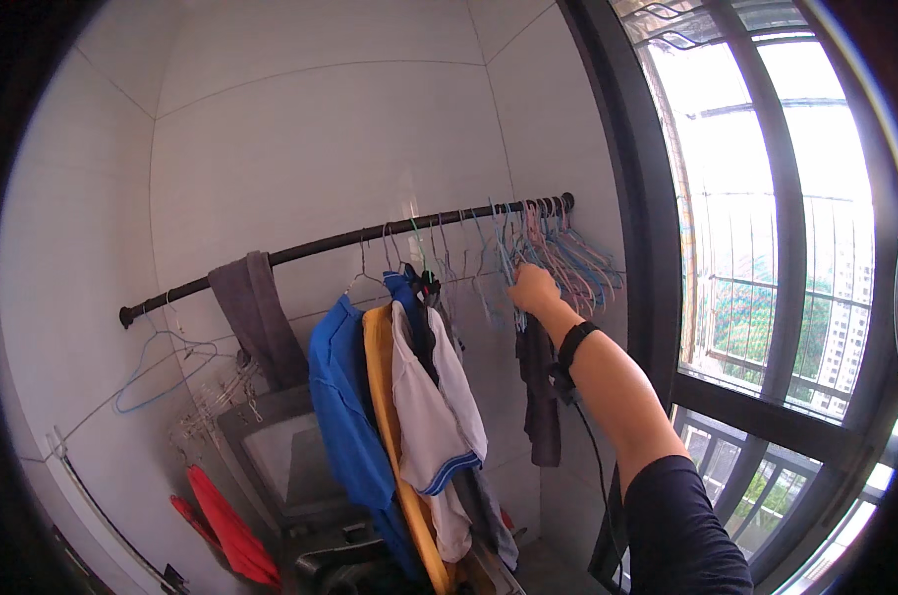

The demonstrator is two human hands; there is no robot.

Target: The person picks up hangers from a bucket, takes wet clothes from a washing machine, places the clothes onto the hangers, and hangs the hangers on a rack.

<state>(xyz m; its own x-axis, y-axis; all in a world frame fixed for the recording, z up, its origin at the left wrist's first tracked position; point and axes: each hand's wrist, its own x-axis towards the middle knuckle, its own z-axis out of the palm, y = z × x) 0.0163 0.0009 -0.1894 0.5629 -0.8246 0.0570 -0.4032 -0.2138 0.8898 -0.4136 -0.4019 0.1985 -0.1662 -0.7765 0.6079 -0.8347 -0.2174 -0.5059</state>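
Observation:
My right hand (534, 288) reaches up with its fingers curled at the light-blue hangers (502, 249) near the right end of a black clothes rail (330, 244). Whether it grips one does not show clearly. Pink and blue hangers (579, 264) crowd together just beyond it. A dark garment (540, 394) hangs below the hand. Mid-rail hang a blue garment (349, 401), a yellow garment (380, 372) and a white garment with blue trim (427, 401). A grey cloth (259, 320) is draped over the rail further left. My left hand is out of view.
Blue hanger (148, 372) hangs at the rail's left end. Clear clip hanger (215, 401) and red cloth (233, 528) are lower left. A top-opening washing machine (300, 446) stands behind the clothes. A dark-framed window (650, 223) borders the right; a black cable (601, 476) hangs by my arm.

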